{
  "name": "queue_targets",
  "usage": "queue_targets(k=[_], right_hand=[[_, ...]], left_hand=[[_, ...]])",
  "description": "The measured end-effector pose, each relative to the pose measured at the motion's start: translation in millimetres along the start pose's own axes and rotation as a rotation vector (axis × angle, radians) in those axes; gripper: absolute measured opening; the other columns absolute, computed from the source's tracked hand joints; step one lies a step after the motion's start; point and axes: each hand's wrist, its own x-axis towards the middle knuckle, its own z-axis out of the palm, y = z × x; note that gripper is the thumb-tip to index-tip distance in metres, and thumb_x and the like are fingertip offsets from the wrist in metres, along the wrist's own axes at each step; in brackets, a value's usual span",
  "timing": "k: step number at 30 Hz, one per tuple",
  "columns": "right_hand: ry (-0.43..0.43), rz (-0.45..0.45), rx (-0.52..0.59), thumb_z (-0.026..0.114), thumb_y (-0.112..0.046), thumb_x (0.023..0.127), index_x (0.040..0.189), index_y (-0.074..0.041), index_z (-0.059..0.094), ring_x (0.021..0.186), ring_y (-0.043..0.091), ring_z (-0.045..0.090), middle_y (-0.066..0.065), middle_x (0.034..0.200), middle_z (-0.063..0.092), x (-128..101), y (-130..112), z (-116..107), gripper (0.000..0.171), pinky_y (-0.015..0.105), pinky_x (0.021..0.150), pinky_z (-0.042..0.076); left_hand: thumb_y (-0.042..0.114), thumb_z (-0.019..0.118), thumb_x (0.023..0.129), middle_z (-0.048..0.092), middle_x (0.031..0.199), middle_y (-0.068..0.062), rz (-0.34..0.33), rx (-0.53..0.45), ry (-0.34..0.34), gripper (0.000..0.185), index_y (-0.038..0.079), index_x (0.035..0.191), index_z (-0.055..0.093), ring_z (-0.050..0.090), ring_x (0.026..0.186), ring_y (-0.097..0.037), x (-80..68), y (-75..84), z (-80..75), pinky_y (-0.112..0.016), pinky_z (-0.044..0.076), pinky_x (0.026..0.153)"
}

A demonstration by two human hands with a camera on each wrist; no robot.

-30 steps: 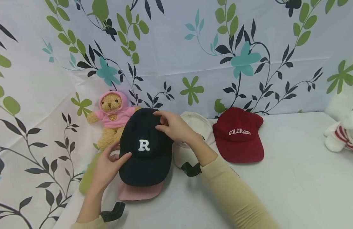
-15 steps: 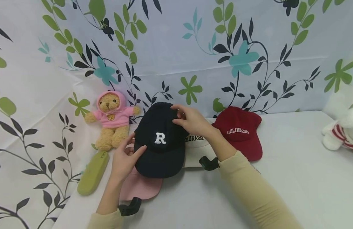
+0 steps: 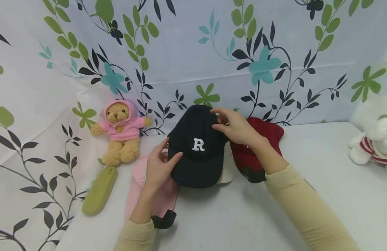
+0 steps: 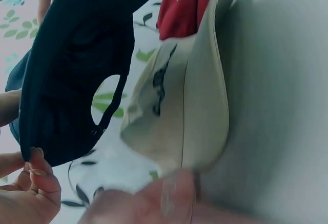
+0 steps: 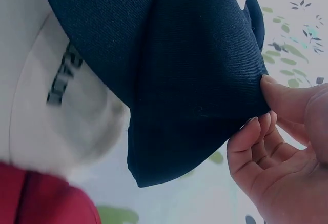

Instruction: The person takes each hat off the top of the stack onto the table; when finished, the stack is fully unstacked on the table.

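Note:
Both hands hold a black baseball cap (image 3: pixel 196 127) with a white R on its front, raised over a cream baseball cap (image 4: pixel 205 90). My left hand (image 3: pixel 159 167) pinches its left edge near the brim; the left wrist view shows the cap's dark inside and strap opening. On the other side my right hand (image 3: pixel 235 127) pinches the crown's edge between thumb and fingers, plain in the right wrist view. From the head, most of the cream cap is hidden behind the black one. A red baseball cap (image 3: pixel 266 134) lies behind my right forearm, partly covered by it.
A pink baseball cap (image 3: pixel 165 197) lies under my left forearm. Further left are a teddy bear (image 3: pixel 122 129) in a pink hoodie and a green oblong case (image 3: pixel 99 191). A white plush toy (image 3: pixel 381 143) sits at the right end of the white table (image 3: pixel 318 150), before a leaf-patterned cloth (image 3: pixel 180 42).
Both hands have carried the black cap to the right, from above the pink cap to in front of the cream one. The pink cap and green case have come more into sight.

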Motion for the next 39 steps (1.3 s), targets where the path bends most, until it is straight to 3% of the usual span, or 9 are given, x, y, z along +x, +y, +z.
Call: queue_targets(k=[8,17,22,28,33,39], right_hand=[[0.020,0.054,-0.054,0.066,-0.011,0.099,0.143,-0.004,0.051,0.098,0.030,0.057,0.013,0.100,0.053,-14,12,-32,0.047,0.043,0.083,0.045],[0.080,0.069,-0.141,0.066,-0.007,0.098,0.141,-0.003,0.053,0.097,0.033,0.058,0.014,0.098,0.055,-25,23,-63,0.045,0.047,0.083,0.045],[0.105,0.080,-0.180,0.066,-0.008,0.098,0.140,-0.005,0.055,0.091,0.031,0.057,0.013,0.096,0.055,-28,28,-77,0.043,0.045,0.078,0.043],[0.119,0.121,-0.214,0.064,-0.008,0.099,0.140,-0.005,0.056,0.097,0.035,0.059,0.015,0.098,0.056,-36,34,-93,0.042,0.050,0.081,0.046],[0.128,0.153,-0.226,0.063,-0.007,0.099,0.141,-0.006,0.055,0.100,0.036,0.057,0.015,0.099,0.055,-44,46,-107,0.042,0.050,0.081,0.045],[0.150,0.187,-0.248,0.060,-0.008,0.101,0.141,-0.006,0.054,0.100,0.035,0.055,0.015,0.101,0.053,-54,59,-124,0.041,0.048,0.077,0.042]], left_hand=[[0.019,0.084,0.085,0.059,0.122,-0.013,0.040,-0.017,0.030,0.070,0.005,0.146,0.053,0.065,0.088,-0.024,7.5,13.6,39.9,-0.024,0.053,0.072],[0.026,0.085,0.084,0.067,0.115,-0.008,0.001,-0.067,0.058,0.066,0.008,0.141,0.059,0.064,0.088,-0.020,12.0,27.2,79.9,-0.031,0.054,0.076],[0.019,0.084,0.085,0.066,0.114,-0.012,0.056,-0.148,-0.010,0.066,0.004,0.142,0.057,0.062,0.090,-0.025,12.2,31.1,100.3,-0.031,0.052,0.078],[0.015,0.082,0.087,0.057,0.118,-0.011,0.124,-0.206,-0.129,0.072,0.007,0.150,0.048,0.059,0.084,-0.025,10.3,30.1,121.5,-0.028,0.050,0.075],[0.019,0.081,0.088,0.055,0.119,-0.006,0.115,-0.179,-0.202,0.076,0.011,0.154,0.044,0.057,0.081,-0.015,10.2,30.9,139.4,-0.024,0.049,0.072],[0.019,0.080,0.088,0.052,0.114,-0.006,0.111,-0.212,-0.246,0.079,0.005,0.155,0.039,0.056,0.081,-0.012,9.1,39.6,165.9,-0.023,0.051,0.074]])
